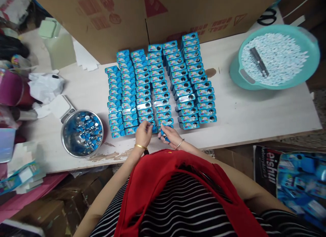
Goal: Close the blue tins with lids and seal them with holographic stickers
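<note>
Small blue printed tins [145, 105] stand in several rows across the table. Those on the left show round blue spots on top; those on the right show dark round openings. At the front of the middle rows, my left hand [144, 134] is over the nearest tins, thumb and fingers pinched together; what they hold, if anything, is hidden. Beside it, my right hand [172, 136] is curled around a few small blue and silver caps [166, 138], its fingers close to the front tin of its row. A metal bowl [66, 142] of similar loose caps is left of the rows.
A large cardboard box [132, 23] stands behind the tins. At the right is a turquoise tub [235, 69] full of small pale pieces, with a dark stick-like object [259, 62] on top. A bag of blue tins [300, 176] lies below the table edge.
</note>
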The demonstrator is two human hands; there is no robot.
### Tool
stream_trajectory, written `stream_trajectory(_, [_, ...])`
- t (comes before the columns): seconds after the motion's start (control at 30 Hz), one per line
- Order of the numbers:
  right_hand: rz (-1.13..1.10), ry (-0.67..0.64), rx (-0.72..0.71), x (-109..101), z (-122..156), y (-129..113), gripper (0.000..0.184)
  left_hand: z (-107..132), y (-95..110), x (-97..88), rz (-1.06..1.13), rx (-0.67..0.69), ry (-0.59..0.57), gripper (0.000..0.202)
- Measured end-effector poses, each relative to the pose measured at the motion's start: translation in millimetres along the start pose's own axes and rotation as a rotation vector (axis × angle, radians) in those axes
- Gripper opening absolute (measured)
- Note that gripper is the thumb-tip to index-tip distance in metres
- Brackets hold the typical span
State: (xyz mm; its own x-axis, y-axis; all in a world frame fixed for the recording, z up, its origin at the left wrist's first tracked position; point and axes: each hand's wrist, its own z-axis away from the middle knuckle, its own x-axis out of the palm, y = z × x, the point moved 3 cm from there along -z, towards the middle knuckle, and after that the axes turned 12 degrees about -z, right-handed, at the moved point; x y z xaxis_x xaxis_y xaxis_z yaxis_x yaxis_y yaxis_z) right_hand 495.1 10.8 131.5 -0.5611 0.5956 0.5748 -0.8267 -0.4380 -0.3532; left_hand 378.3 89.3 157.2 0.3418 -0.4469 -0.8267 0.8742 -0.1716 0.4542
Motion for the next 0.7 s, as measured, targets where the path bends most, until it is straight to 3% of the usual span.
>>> stream_trajectory(0.2, [0.001, 0.01, -0.009, -2.7, -1.0, -6.6, 0.057, -42.2, -1.6, 0.0, -0.475, -0.134, -0.233, 0.014])
stream_trajectory(0.33, [0.004, 0.004, -0.002, -2.8, -1.9, -7.4, 0.06, -53.6, 2.3, 1.1, -0.652, -0.165, -0.361, 0.032])
stream_trajectory(0.43, [0.0, 0.005, 0.003, 0.0, -2.8, -7.7, 0.059, -56.9, 2.7, -0.9, -0.719, -0.166, -0.395, 0.037])
stream_trajectory(0.57, [-0.021, 0.017, 0.003, 4.3, -2.4, -7.5, 0.057, -49.5, 2.4, -5.8, -0.585, -0.082, -0.304, 0.025])
stream_trajectory(0.7, [-0.038, 0.049, 0.007, 6.3, -0.8, -5.4, 0.057, -22.5, 14.7, -1.0, -0.085, 0.205, -0.224, 0.018])
